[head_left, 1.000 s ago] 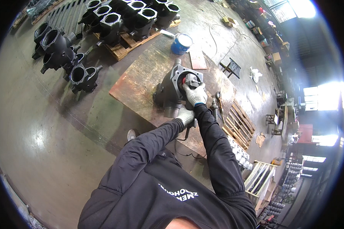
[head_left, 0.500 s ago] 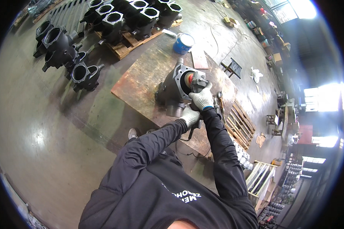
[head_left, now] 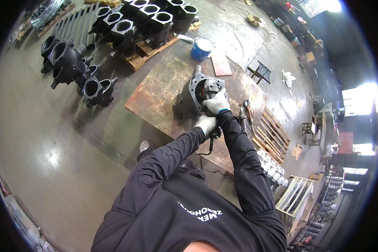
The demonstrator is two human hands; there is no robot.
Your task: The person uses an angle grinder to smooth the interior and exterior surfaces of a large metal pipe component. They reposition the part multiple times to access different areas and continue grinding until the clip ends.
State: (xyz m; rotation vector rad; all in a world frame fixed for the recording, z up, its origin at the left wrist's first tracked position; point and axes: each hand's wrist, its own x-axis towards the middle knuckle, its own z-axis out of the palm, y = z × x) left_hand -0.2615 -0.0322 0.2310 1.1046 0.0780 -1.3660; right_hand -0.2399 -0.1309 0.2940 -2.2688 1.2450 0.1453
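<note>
A black cast metal housing (head_left: 185, 95) lies on the worn metal-topped table (head_left: 149, 96), its flanged opening facing right. In that opening sits the head of an angle grinder (head_left: 211, 87), its disc mostly hidden by the rim and tool. My right hand (head_left: 216, 102), in a knitted white glove, wraps around the grinder near its head. Lower down, my left hand (head_left: 206, 124), gloved alike, is closed around its rear body, with fingers partly hidden. A dark power cord (head_left: 210, 146) hangs from the grinder's back end.
A blue paint can (head_left: 201, 48) and a reddish board (head_left: 221, 65) are at the table's far side. Another tool with a metal barrel (head_left: 242, 115) lies to the right. Similar castings (head_left: 124, 31) crowd a pallet (head_left: 136, 63); others (head_left: 67, 56) stand on the floor.
The grinder and both hands have shifted toward the housing, the head tucked further into the opening. The red disc, plain before, is now mostly hidden. The camera view has shifted slightly.
</note>
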